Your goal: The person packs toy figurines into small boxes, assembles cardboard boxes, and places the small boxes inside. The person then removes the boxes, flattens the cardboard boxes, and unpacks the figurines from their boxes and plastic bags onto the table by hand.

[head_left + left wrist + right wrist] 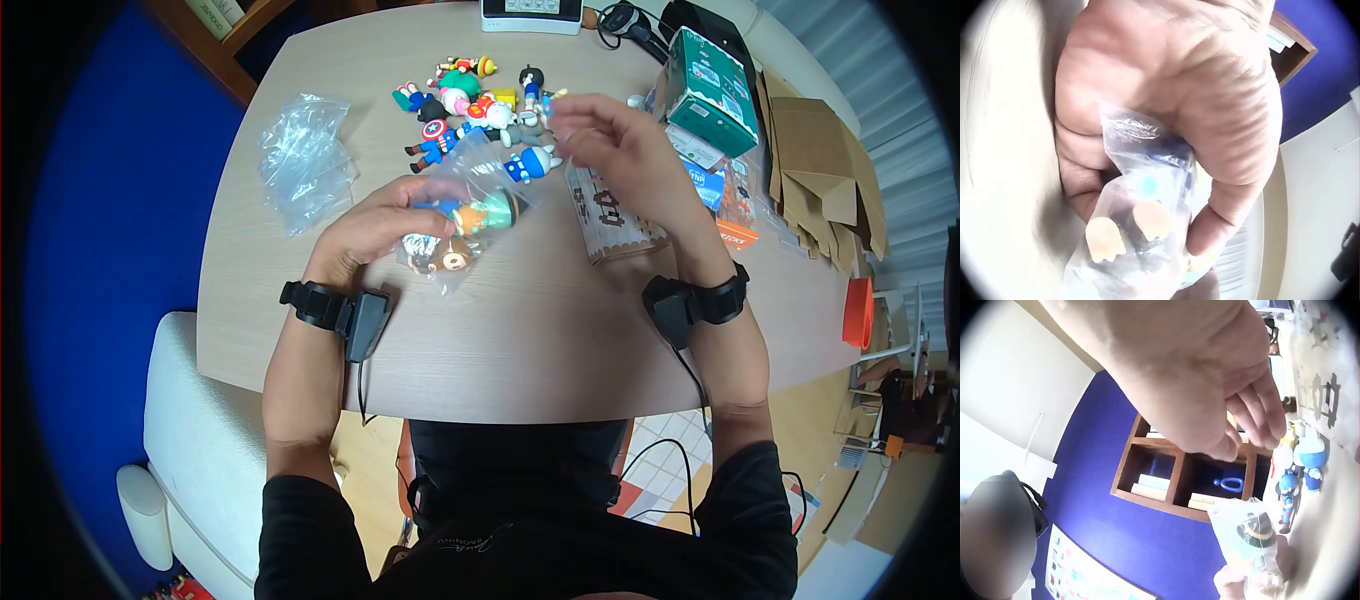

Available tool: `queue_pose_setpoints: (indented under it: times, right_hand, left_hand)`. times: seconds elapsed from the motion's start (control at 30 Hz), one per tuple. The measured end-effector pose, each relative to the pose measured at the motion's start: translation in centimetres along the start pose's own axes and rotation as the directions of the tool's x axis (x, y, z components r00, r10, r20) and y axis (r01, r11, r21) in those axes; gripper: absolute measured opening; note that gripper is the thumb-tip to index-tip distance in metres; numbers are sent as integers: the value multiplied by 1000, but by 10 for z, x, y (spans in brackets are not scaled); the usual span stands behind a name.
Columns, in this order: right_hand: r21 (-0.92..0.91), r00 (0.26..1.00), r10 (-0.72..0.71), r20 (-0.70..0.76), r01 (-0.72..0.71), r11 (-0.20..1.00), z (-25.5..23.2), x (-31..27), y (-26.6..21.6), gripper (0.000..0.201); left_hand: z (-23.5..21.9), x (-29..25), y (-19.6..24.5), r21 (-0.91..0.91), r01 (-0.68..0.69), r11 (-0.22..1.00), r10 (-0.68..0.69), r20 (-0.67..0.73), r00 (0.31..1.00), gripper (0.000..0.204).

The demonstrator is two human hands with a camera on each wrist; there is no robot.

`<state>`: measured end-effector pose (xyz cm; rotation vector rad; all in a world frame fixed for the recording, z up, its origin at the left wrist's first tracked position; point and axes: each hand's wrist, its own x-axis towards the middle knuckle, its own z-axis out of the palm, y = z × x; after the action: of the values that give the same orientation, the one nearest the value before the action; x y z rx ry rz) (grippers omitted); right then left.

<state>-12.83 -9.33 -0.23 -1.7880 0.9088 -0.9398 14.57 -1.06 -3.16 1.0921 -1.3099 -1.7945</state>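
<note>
My left hand (385, 222) grips a clear plastic bag (478, 160) over the near part of the table. Through the film show a toy figure in green, orange and blue (487, 213) and a brown round-headed one (452, 257). Two pale, flat-ended feet (1105, 240) press against the bag in the left wrist view. Raised to the right of the bag, my right hand (625, 150) has its fingers loosely bent, with nothing seen between them in the right wrist view. Beyond the bag lie several small toy figures, among them one with a star shield (434, 134) and a blue-and-white one (533, 163).
Empty clear bags (305, 165) lie at the left. A patterned box (612, 222) sits under my right forearm's inner side. Along the right stand a green box (712, 92), orange packaging (738, 232) and brown paper bags (822, 165). A scanner (637, 28) lies at the back.
</note>
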Motion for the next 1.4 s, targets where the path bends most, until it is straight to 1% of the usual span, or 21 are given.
queue_pose_setpoints:
  times: [0.07,0.1,0.17,0.2,0.27,0.3,0.37,0.5,0.57,0.67,0.77,0.8,0.87,1.0,1.1,1.17,1.2,1.23,1.3,1.33,1.4]
  right_hand:
    - [-26,971,1,237,5,1000,4,-6,-13,24]
    - [-24,972,1,237,5,1000,5,-8,-14,24]
    - [-52,902,-99,421,133,990,8,-13,-14,16]
    - [-53,903,-96,420,130,990,9,-14,-16,16]
    - [-47,875,67,480,-50,998,9,-17,-23,15]
    - [-48,875,67,479,-50,998,9,-17,-27,15]
    - [-72,840,175,514,-162,984,8,-18,-31,16]
    - [-147,827,159,539,-94,985,8,-19,-30,20]
    - [-211,750,196,631,-77,974,5,-18,-33,25]
    - [-218,707,188,682,-50,975,5,-17,-29,30]
    - [-228,706,167,688,-8,974,7,-20,-33,34]
    - [-229,708,167,686,-8,973,9,-22,-33,34]
    - [-257,785,103,611,73,964,15,-25,-32,34]
    - [-344,752,185,633,59,937,14,-24,-35,34]
    - [-431,797,177,578,114,895,4,-23,-40,26]
    - [-236,873,172,456,-68,969,-4,-21,-36,22]
    - [-193,897,222,381,-158,968,-6,-18,-40,24]
    - [-193,897,220,382,-156,969,-6,-15,-40,24]
    - [-170,949,290,122,-268,948,-5,-9,-38,28]
    - [-171,949,290,122,-267,948,-5,-7,-33,28]
    - [-96,984,175,21,-172,980,-6,-6,-23,35]
  left_hand:
    - [0,0,-1,-11,2,1000,-2,6,1000,40]
    - [0,0,-1,-22,3,1000,-2,10,1000,41]
    - [1,0,0,34,-5,999,4,28,1000,42]
    - [1,-1,0,88,-17,996,13,46,999,42]
    - [3,-1,2,120,-14,993,6,68,998,41]
    - [5,-1,4,152,-13,988,-1,88,996,40]
    - [9,-2,7,172,-20,985,3,98,995,39]
    - [6,1,2,232,-68,970,36,137,990,38]
    - [7,1,4,237,-59,970,28,130,991,38]
    - [7,1,2,235,-41,971,17,103,995,39]
    - [10,1,1,214,-15,977,3,56,998,39]
    - [11,1,1,198,1,980,-7,30,1000,39]
    - [15,1,3,198,-3,980,-2,26,1000,38]
    - [13,3,1,262,-17,965,14,14,1000,36]
    - [10,3,2,257,13,966,-33,73,997,37]
    - [7,2,4,261,45,964,-68,80,994,36]
    - [6,1,5,269,78,960,-107,92,990,36]
    - [5,1,4,270,78,960,-106,90,990,36]
    - [5,3,0,269,-15,963,-19,121,993,43]
    - [6,3,1,269,-15,963,-18,120,993,43]
    - [7,4,1,114,31,993,-51,173,984,56]
